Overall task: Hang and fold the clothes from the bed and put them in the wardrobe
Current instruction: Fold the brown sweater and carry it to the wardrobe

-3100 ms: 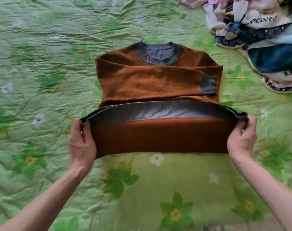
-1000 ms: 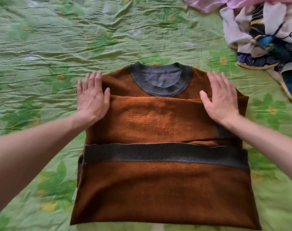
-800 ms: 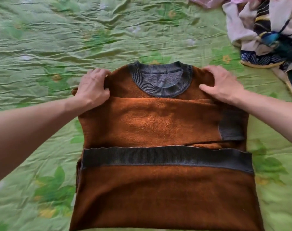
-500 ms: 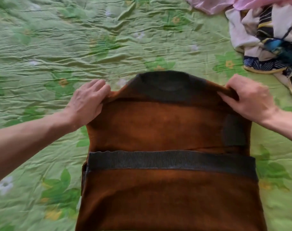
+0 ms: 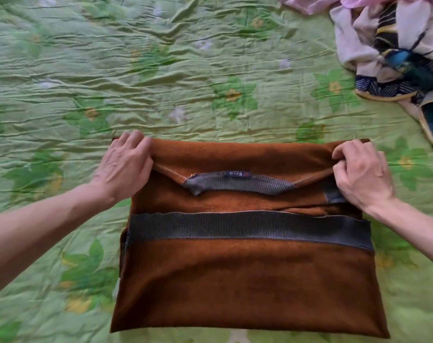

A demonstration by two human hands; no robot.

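Sweater [image 5: 240,280] top now folded forward, left hand [image 5: 126,167], right hand [image 5: 361,174] pinching its corners

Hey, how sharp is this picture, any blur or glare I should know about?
Head view: even daylight with no harsh glare; the brown sweater is fairly sharp, the collar label too small to read; the green bedspread smears toward the left edge, and wide-angle distortion bends the frame edges.

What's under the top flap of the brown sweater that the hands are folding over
Under the folded top flap lies the sweater's brown body, with a grey cuff showing by the right hand. The rest is covered.
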